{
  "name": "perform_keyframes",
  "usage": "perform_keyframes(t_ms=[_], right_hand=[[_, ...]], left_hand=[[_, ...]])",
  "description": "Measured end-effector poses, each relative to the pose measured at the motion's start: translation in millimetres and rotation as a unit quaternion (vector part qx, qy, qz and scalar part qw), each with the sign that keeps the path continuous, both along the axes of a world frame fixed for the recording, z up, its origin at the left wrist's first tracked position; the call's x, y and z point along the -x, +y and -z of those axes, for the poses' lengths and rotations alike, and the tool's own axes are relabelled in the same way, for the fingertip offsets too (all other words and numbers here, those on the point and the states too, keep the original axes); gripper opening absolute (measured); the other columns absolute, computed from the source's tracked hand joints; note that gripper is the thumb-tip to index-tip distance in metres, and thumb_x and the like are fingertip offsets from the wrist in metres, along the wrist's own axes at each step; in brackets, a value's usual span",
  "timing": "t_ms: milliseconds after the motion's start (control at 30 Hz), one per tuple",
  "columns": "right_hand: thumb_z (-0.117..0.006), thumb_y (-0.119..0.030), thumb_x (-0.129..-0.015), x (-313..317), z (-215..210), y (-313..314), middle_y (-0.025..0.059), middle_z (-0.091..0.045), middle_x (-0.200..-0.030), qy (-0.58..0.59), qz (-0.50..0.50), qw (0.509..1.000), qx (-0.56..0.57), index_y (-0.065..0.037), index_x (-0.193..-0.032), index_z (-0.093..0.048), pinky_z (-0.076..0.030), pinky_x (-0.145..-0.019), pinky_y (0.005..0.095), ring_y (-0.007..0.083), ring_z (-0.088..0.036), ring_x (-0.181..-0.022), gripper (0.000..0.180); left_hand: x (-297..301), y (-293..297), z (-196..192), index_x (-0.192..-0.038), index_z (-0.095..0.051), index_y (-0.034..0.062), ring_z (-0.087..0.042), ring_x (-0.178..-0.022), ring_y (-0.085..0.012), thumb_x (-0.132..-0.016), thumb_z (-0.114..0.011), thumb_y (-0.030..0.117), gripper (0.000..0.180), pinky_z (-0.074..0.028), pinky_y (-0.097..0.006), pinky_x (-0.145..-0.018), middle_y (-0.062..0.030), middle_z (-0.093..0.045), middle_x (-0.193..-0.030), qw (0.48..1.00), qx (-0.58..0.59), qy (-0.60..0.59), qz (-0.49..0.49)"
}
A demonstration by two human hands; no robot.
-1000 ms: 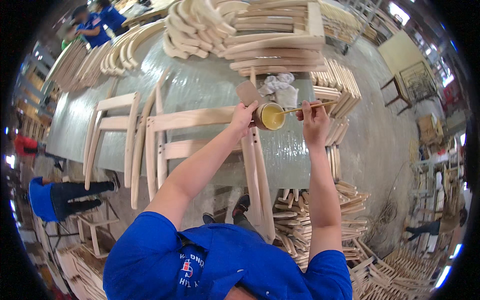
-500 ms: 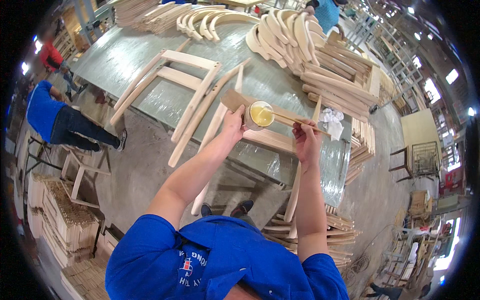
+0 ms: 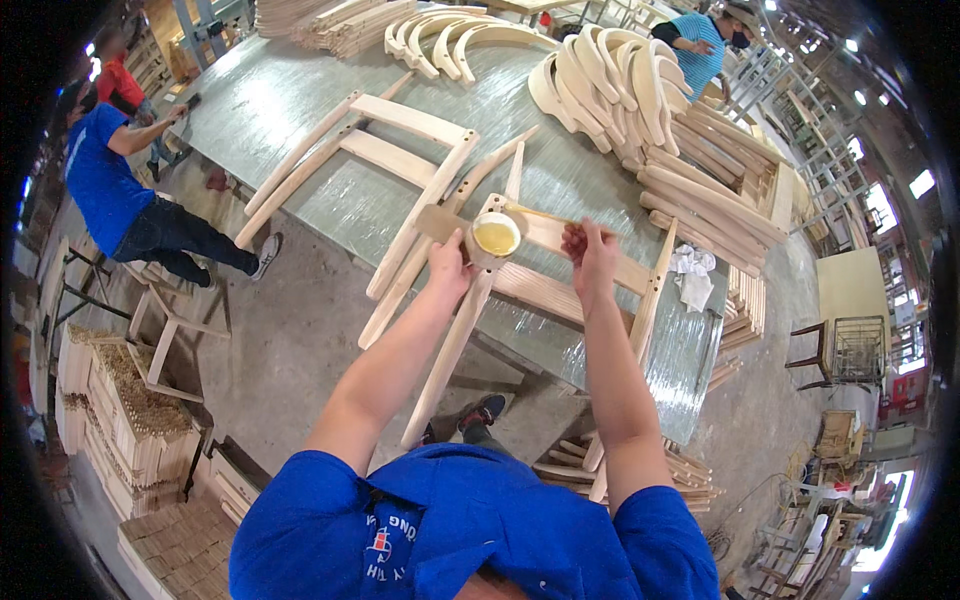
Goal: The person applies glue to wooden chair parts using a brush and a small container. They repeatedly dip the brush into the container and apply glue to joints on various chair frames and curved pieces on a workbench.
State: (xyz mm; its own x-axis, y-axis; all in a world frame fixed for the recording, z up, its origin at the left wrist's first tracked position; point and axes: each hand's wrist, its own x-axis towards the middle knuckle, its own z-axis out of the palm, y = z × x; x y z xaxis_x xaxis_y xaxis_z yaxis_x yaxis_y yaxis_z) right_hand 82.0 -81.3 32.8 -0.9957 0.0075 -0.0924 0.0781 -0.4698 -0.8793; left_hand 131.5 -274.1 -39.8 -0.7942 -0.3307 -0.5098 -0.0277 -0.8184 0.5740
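My left hand [image 3: 449,262] is closed around a small round cup [image 3: 517,233] with yellow, glue-like liquid inside. A flat brown piece [image 3: 436,222] sticks out beside the cup on the same hand's side. In the fingers of my right hand [image 3: 592,255] is a thin wooden stick [image 3: 545,213], its tip just past the cup's far rim, close to the holed top of a chair leg. Whether the tip touches the wood, I cannot tell. Under both hands stands a pale wooden chair frame [image 3: 540,288], partly hidden by the cup and my left hand.
Another chair frame [image 3: 400,160] leans on the plastic-covered table [image 3: 290,110] to the left. Curved wooden parts [image 3: 600,85] and stacked legs [image 3: 710,200] lie at the far right, near a white cloth [image 3: 692,275]. One co-worker [image 3: 120,190] stands left, another [image 3: 700,50] behind the table.
The stick has come out of the cup, its tip now beyond the rim. The cup has shifted slightly left, and my right hand has moved left and up. The left co-worker has straightened, reaching toward the table.
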Motion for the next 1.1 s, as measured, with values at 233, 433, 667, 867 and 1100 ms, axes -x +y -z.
perform_keyframes(t_ms=[233,433,667,867,1100], right_hand=[[-0.061,-0.015,-0.084,53,-26,-36,0.0093,-0.060,-0.063,0.271,-0.052,0.883,-0.379,0.000,-0.076,-0.053,-0.046,-0.052,0.0288,0.0155,-0.059,-0.056,0.019],[-0.061,-0.017,-0.080,60,-35,-63,0.0163,-0.055,-0.059,0.377,-0.111,0.769,-0.504,0.000,-0.072,-0.052,-0.044,-0.053,0.0373,0.0313,-0.056,-0.055,0.021],[-0.061,-0.019,-0.079,64,-30,-69,0.0172,-0.056,-0.061,0.371,-0.131,0.743,-0.542,-0.001,-0.072,-0.053,-0.044,-0.055,0.0405,0.0351,-0.056,-0.058,0.021],[-0.061,-0.018,-0.080,69,-27,-72,0.0171,-0.057,-0.063,0.405,-0.099,0.734,-0.537,-0.001,-0.073,-0.053,-0.045,-0.055,0.0406,0.0354,-0.057,-0.059,0.019],[-0.060,-0.018,-0.080,75,-28,-78,0.0183,-0.059,-0.068,0.400,-0.103,0.726,-0.550,-0.001,-0.075,-0.054,-0.046,-0.058,0.0423,0.0373,-0.058,-0.065,0.019]], left_hand=[[-40,-16,15,-0.112,-0.047,0.0101,-0.062,-0.088,-0.0203,-0.093,-0.046,0.014,0.019,-0.055,-0.038,-0.073,-0.0061,-0.060,-0.101,0.998,-0.048,0.020,-0.035],[-70,-21,6,-0.111,-0.047,0.0104,-0.062,-0.087,-0.0176,-0.093,-0.049,0.017,0.020,-0.055,-0.035,-0.069,-0.0046,-0.060,-0.101,0.999,-0.030,-0.031,-0.008],[-79,-22,9,-0.108,-0.049,0.0094,-0.061,-0.087,-0.0173,-0.092,-0.050,0.017,0.018,-0.056,-0.034,-0.067,-0.0053,-0.060,-0.101,0.999,-0.041,-0.011,-0.018],[-84,-24,16,-0.108,-0.049,0.0075,-0.060,-0.084,-0.0162,-0.093,-0.048,0.019,0.019,-0.055,-0.034,-0.064,-0.0054,-0.059,-0.097,0.999,-0.045,0.002,-0.002],[-94,-27,29,-0.106,-0.049,0.0079,-0.061,-0.076,-0.0163,-0.093,-0.048,0.022,0.019,-0.053,-0.032,-0.058,-0.0054,-0.059,-0.093,1.000,-0.018,-0.002,0.025]])
